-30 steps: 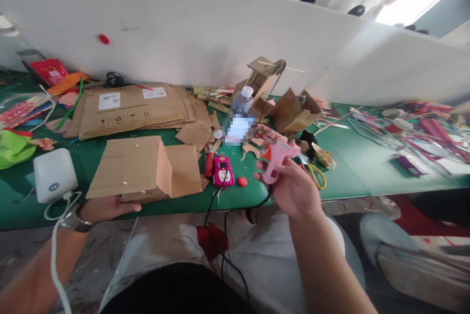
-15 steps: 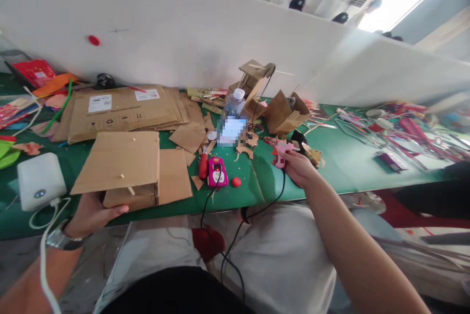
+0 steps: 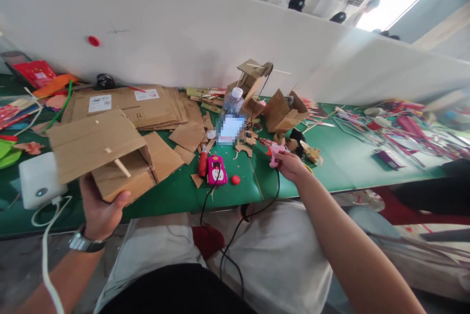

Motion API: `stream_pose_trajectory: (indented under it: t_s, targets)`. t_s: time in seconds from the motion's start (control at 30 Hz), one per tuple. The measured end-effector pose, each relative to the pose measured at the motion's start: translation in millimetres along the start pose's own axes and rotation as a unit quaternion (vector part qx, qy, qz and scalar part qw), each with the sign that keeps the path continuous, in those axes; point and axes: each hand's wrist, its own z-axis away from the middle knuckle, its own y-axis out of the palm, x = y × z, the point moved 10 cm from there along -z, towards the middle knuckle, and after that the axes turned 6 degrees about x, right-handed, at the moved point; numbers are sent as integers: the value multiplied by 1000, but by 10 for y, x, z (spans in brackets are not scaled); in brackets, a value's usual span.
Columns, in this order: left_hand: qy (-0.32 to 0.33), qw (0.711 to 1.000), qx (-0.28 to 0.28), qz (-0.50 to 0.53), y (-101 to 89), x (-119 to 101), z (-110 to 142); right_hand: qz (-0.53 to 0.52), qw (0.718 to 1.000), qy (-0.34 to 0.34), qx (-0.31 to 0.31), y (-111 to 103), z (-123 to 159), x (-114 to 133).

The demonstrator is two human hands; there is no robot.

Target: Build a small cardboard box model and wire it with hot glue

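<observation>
My left hand [image 3: 98, 205] grips a folded cardboard piece [image 3: 99, 150] from below and holds it tilted above the table's near edge; a thin wooden stick pokes through its open side. My right hand [image 3: 293, 166] is stretched out over the green table [image 3: 341, 167] and is closed on a pink glue gun [image 3: 273, 153], which rests low among cardboard scraps. The gun's black cord runs back over the table edge to my lap.
A stack of flat cardboard [image 3: 125, 106] lies at the back left. A water bottle [image 3: 232, 103], a small cardboard model [image 3: 253, 81], a pink device [image 3: 215, 169], a red cap [image 3: 235, 179] and a white box [image 3: 38, 179] stand around. Craft clutter covers the right end.
My left hand has lifted the cardboard piece off the table and tilted it. My right hand has reached forward and lowered the glue gun onto the table.
</observation>
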Motion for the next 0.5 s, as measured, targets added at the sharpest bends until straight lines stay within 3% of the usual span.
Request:
stream_pose_trajectory:
  t_s: [0.03,0.13,0.27,0.4,0.5]
  targets:
    - [19,996,-72,48,-27,-64,2,15,1000,-1,-3,17,-18,2]
    - [20,988,-100,120,228,-136,-46,76,997,-2,-13,65,-66,6]
    - [25,985,-92,146,438,-202,-50,191,980,-6,-52,1,-74,76]
    - [23,987,-70,146,529,-232,37,312,944,-8,-111,-160,62,298]
    - [7,988,-36,149,600,-225,137,381,913,-56,-135,-32,347,567]
